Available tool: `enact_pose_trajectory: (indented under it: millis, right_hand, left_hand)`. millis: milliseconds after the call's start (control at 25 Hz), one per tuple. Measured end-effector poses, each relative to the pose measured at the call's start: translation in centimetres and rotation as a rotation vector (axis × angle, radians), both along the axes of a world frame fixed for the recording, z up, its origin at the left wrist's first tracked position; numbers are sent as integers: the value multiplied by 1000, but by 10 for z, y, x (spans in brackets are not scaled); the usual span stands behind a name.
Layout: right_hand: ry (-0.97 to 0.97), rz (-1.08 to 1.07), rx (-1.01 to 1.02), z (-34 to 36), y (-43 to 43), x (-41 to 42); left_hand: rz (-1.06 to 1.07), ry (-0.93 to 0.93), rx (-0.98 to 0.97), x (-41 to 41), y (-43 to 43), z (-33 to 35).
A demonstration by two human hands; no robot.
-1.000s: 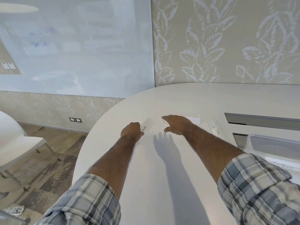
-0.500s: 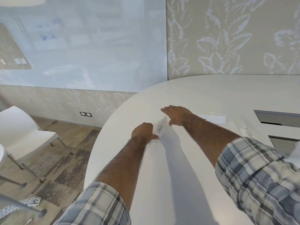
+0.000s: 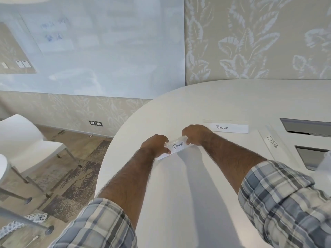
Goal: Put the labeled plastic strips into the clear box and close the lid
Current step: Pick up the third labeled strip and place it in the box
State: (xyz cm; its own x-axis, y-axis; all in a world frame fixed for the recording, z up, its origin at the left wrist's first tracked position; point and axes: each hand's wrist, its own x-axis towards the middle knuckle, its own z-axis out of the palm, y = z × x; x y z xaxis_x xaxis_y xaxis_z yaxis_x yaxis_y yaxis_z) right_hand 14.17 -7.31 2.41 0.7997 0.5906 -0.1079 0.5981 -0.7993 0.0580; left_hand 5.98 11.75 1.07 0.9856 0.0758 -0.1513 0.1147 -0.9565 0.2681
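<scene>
A clear plastic strip labeled PANDA (image 3: 177, 146) is held at both ends near the table's left edge. My left hand (image 3: 155, 144) grips its near-left end and my right hand (image 3: 196, 134) pinches its far-right end. A second strip labeled PENGUIN (image 3: 230, 127) lies flat on the white table (image 3: 179, 194) just right of my right hand. A third strip labeled ZEBRA (image 3: 273, 142) lies further right, angled toward me. Only a blurred white corner (image 3: 326, 161) shows at the right edge where the clear box stood earlier.
Two dark rectangular cable openings (image 3: 306, 126) are set into the table top at the right. White chairs (image 3: 26, 140) stand on the floor to the left, below the table's curved edge. A glass board and leaf-patterned wall lie beyond.
My right hand moved left from the PENGUIN strip to the PANDA strip and took its right end. My view swung left, so the clear box has slipped out of sight.
</scene>
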Motion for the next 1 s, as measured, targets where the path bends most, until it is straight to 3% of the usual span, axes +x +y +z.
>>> enact_pose_trajectory:
  millis: [600, 1000]
  right_hand:
    - [-58, -114, 49, 42, -95, -83]
    - [-175, -262, 36, 127, -241, -151]
  left_hand:
    - [-93, -75, 56, -44, -75, 50]
    - [-280, -187, 76, -71, -217, 124]
